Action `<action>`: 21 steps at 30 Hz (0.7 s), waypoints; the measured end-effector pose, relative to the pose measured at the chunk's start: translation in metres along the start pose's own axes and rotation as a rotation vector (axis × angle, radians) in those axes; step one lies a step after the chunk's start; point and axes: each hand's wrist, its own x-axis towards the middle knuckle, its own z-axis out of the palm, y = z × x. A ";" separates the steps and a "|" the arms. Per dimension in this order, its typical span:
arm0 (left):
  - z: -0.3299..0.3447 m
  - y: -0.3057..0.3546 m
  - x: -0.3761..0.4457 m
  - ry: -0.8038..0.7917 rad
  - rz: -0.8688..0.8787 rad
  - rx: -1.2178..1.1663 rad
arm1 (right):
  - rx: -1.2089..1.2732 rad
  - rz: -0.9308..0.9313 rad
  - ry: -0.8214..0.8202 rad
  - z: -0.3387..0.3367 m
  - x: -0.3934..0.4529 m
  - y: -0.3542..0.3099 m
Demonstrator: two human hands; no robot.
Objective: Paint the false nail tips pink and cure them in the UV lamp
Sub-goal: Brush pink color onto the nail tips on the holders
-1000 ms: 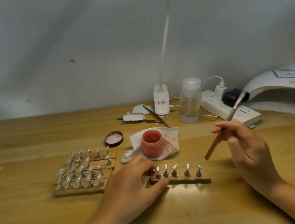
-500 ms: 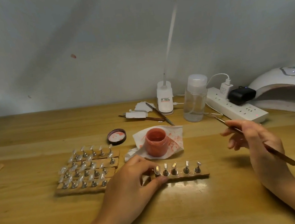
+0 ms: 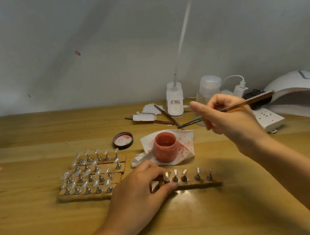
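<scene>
My left hand (image 3: 139,194) pinches the near strip's (image 3: 196,184) left end, its nail tips (image 3: 184,172) unpainted. My right hand (image 3: 233,120) grips the brush (image 3: 245,104) above the open pink jar (image 3: 166,149); UV lamp (image 3: 302,94) far right.

both forearms bare (no sleeves, no rings).

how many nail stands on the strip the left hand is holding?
5, in a row on the strip: leftmost by the left hand fingertips, then, rightmost. More may hide under the hand.
</scene>
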 end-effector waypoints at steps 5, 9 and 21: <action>0.000 -0.001 0.001 0.007 -0.013 -0.056 | -0.173 -0.033 0.022 0.026 0.023 0.016; 0.000 0.000 0.001 0.005 -0.012 -0.060 | -0.289 -0.066 -0.007 0.034 0.033 0.023; -0.001 0.002 0.000 -0.040 -0.007 0.064 | -0.617 -0.155 -0.170 0.055 0.035 0.024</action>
